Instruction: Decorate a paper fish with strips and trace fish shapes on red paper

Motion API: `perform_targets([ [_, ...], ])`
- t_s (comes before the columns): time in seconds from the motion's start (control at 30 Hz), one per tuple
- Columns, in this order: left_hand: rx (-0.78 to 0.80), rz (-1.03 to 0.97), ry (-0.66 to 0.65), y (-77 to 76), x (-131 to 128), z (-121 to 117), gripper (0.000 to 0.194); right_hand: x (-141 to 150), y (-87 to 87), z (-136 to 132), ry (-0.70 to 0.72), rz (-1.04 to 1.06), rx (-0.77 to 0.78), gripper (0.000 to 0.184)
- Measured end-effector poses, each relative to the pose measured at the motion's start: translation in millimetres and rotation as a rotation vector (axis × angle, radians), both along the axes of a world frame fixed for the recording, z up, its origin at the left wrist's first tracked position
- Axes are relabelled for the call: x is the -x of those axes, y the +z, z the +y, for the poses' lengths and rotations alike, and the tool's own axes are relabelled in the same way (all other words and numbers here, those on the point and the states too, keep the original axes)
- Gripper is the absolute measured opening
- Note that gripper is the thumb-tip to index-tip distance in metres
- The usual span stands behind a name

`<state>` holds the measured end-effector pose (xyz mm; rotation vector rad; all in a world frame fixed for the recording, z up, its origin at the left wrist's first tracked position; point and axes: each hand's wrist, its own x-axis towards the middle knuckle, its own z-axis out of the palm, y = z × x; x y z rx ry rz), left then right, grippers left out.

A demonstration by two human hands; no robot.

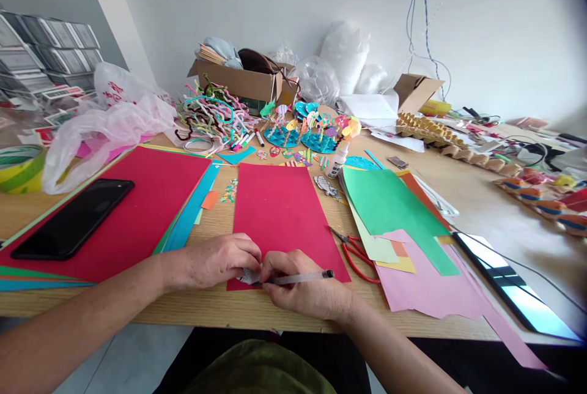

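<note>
Over the red sheet (275,210), right hand (316,297) around a pen (303,278), left hand (217,262) tight on a grey piece (249,276).

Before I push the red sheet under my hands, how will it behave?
The red sheet looks thin and flat, so it's probably light and bendy. Your left hand and right hand overlap its near end, so they may pin it there.

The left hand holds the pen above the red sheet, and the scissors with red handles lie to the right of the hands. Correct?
Not quite: the head view shows the pen in the right hand, not the left. The rest stands.
</note>
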<state>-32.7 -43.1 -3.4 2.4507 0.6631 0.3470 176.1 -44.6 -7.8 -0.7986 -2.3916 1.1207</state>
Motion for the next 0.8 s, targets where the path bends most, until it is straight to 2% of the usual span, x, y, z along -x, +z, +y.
perform_targets([
  [0.57, 0.010, -0.024, 0.006, 3.6, -0.7, -0.7, 0.025, 4.2, 0.8, -1.8, -0.011, 0.032, -0.047, 0.012],
  [0.8, 0.010, -0.042, 0.010, 3.2, -1.7, -0.3, 0.028, 6.8, -1.0, -3.1, -0.019, -0.025, -0.078, 0.010],
])
